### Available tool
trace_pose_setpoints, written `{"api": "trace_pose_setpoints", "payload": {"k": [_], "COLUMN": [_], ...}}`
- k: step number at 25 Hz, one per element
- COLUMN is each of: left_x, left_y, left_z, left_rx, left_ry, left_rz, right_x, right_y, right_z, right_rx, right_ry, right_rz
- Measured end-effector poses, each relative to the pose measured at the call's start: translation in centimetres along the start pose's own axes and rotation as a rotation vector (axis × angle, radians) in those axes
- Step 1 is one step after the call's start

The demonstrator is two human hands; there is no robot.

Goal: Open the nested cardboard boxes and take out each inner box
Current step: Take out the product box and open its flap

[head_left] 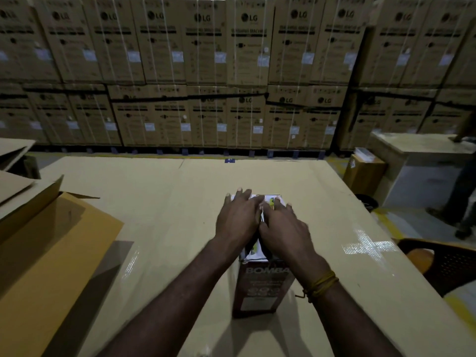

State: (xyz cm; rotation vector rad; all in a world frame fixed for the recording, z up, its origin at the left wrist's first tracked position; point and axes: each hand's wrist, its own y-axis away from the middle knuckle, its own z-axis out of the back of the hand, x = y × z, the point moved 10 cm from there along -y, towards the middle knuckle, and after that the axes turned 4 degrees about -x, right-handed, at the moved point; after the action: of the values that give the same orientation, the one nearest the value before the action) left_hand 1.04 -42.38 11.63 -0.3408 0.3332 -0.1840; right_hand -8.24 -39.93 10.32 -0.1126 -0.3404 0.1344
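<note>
While both hands lie flat on the box (262, 287) at frame centre, left hand (238, 219) fingers straight, right hand (284, 228) likewise, gripping nothing, table (167, 202) beneath, flattened cardboard (51, 253) at left.

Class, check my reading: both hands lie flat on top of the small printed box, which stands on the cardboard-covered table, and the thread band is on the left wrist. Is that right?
Not quite. The head view shows the thread band on the right wrist, not the left. The rest holds: the left hand and right hand lie flat on top of the small printed box, which stands on the cardboard-covered table.
</note>
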Motion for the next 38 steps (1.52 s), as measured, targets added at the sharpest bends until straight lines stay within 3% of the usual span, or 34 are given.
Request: {"api": "trace_pose_setpoints", "payload": {"k": [4, 11, 18, 23, 31, 34, 38], "left_x": [-0.9, -2.6, -0.6, 1.7, 4.1, 3.8, 3.2], "left_y": [0.1, 0.2, 0.2, 0.3, 5.9, 7.2, 7.2], "left_z": [-0.3, 0.6, -1.5, -1.2, 1.0, 1.4, 0.8], "left_rx": [0.073, 0.016, 0.22, 0.364, 0.224, 0.217, 0.222], "left_ry": [0.035, 0.001, -0.181, -0.073, -0.279, -0.355, -0.189], "left_rz": [-0.025, -0.032, -0.049, -0.117, 0.234, 0.238, 0.134], "right_x": [0.4, -0.6, 0.6, 1.7, 4.4, 4.9, 5.1], "right_y": [0.5, 0.0, 1.8, 2.6, 4.0, 4.4, 4.5], "right_z": [1.3, 4.0, 2.8, 2.9, 3.9, 4.1, 4.1], "right_rx": [-0.102, -0.293, -0.397, -0.447, -0.645, -0.643, -0.631], "right_ry": [0.078, 0.165, 0.208, 0.276, 0.371, 0.31, 0.218], "right_rz": [0.01, 0.01, 0.133, 0.226, 0.389, 0.403, 0.381]}}
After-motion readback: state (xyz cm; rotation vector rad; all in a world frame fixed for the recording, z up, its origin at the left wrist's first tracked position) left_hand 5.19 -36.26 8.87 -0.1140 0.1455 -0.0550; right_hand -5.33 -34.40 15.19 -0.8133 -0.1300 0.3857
